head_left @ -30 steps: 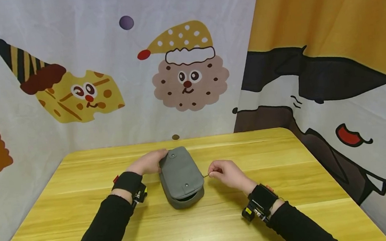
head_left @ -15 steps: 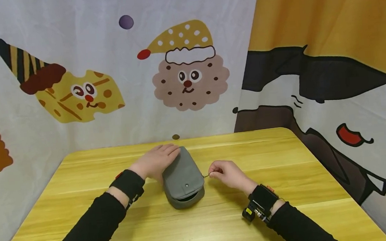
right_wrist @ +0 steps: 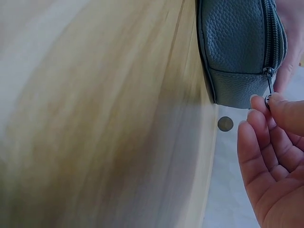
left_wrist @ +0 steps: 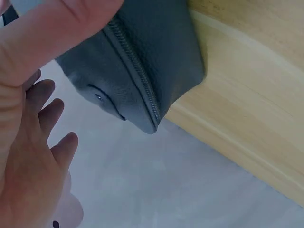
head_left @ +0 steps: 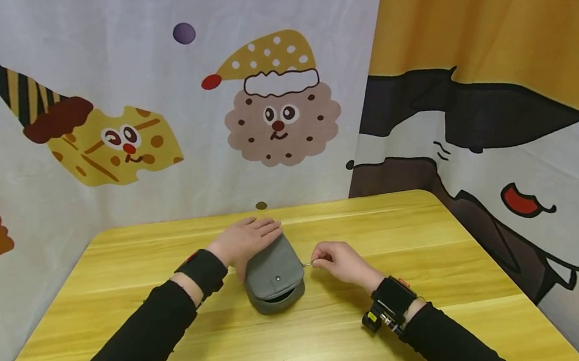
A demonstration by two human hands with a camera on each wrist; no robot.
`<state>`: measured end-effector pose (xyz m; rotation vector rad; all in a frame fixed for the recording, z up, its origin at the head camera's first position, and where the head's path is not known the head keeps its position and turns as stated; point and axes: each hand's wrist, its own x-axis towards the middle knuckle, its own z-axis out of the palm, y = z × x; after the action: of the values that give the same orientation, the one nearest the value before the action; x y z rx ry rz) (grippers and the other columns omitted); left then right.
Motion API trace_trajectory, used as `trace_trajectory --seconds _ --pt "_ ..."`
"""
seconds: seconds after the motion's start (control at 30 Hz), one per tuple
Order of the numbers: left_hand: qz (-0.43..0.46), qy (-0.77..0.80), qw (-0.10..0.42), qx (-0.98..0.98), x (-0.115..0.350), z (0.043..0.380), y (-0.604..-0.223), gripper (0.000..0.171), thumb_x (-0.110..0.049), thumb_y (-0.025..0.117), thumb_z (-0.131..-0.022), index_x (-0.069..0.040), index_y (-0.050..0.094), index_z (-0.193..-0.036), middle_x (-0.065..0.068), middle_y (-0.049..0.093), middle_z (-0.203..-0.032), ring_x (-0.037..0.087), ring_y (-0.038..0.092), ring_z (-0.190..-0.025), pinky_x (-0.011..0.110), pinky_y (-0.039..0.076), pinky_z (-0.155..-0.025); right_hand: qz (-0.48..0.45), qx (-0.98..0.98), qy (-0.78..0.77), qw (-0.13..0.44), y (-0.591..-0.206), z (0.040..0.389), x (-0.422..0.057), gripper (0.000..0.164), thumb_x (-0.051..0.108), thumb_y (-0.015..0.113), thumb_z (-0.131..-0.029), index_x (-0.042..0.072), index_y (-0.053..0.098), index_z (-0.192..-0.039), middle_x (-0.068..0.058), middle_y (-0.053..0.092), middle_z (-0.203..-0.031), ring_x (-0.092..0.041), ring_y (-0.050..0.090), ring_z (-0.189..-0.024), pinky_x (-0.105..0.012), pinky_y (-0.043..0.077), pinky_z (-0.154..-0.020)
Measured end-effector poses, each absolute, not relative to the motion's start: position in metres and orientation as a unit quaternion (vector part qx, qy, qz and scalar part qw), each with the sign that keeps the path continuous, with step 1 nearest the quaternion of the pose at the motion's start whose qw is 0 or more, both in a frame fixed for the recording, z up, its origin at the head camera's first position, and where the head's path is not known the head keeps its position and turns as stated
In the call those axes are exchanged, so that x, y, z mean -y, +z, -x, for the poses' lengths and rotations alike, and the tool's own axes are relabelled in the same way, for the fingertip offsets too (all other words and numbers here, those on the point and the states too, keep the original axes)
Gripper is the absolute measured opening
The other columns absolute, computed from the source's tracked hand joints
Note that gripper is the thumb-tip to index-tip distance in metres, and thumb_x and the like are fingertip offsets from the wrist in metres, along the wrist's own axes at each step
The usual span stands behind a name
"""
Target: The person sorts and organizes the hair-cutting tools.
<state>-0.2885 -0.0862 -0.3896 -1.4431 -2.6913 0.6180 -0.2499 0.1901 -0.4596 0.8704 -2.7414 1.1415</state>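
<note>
A grey leather-look zippered pouch (head_left: 279,266) lies on the wooden table, with a dark gap at its near end where the zip is undone. My left hand (head_left: 245,241) rests over its far left part, fingers extended across the lid. In the left wrist view the thumb lies by the zip seam (left_wrist: 133,66) and the other fingers are spread. To the pouch's right, my right hand (head_left: 340,261) pinches the metal zipper pull (right_wrist: 270,85) between thumb and index finger. The slider (right_wrist: 268,72) sits near a corner of the pouch. Its contents are hidden.
The yellow wood-grain table (head_left: 388,334) extends around the pouch on all sides. Behind it hangs a white cloth (head_left: 139,38) printed with cartoon food figures. A cartoon-printed curtain (head_left: 484,28) hangs along the right side.
My left hand has shifted from gripping the pouch's far left edge to lying across its top, covering the far snap. The right hand keeps its pinch on the zipper pull, almost unmoved.
</note>
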Motion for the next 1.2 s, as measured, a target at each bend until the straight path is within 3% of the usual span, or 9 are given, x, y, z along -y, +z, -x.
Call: trace_trajectory --seconds 0.33,0.6,1.2 --pt "0.440 0.291 -0.011 0.849 0.073 0.285 -0.395 0.141 -0.054 0.096 -0.051 -0.013 0.016 -0.160 0.003 0.015 -0.165 0.021 0.016 -0.150 0.038 0.019 -0.119 -0.301 0.881 0.363 0.016 -0.456 0.251 -0.190 0.005 0.007 0.067 -0.094 0.008 0.071 -0.092 0.005 0.066 -0.084 -0.006 0.057 -0.073 -0.026 0.050 -0.068" --pt "0.443 0.303 -0.014 0.843 0.069 0.284 -0.399 0.138 -0.050 0.097 -0.051 -0.013 0.018 -0.159 0.003 0.018 -0.164 0.021 0.018 -0.149 0.037 0.026 -0.117 -0.313 0.885 0.345 0.006 -0.459 0.252 -0.190 0.007 0.008 0.067 -0.095 0.008 0.074 -0.095 0.006 0.069 -0.090 -0.005 0.058 -0.076 -0.026 0.050 -0.070" --pt "0.447 0.254 0.015 0.857 0.067 0.285 -0.400 0.128 -0.039 0.099 -0.051 -0.011 0.031 -0.155 0.007 0.034 -0.156 0.022 0.036 -0.141 0.035 0.044 -0.104 -0.363 0.886 0.269 0.105 -0.459 0.253 -0.193 0.005 0.010 0.071 -0.092 0.014 0.074 -0.091 0.004 0.068 -0.089 -0.013 0.064 -0.082 -0.027 0.053 -0.074"
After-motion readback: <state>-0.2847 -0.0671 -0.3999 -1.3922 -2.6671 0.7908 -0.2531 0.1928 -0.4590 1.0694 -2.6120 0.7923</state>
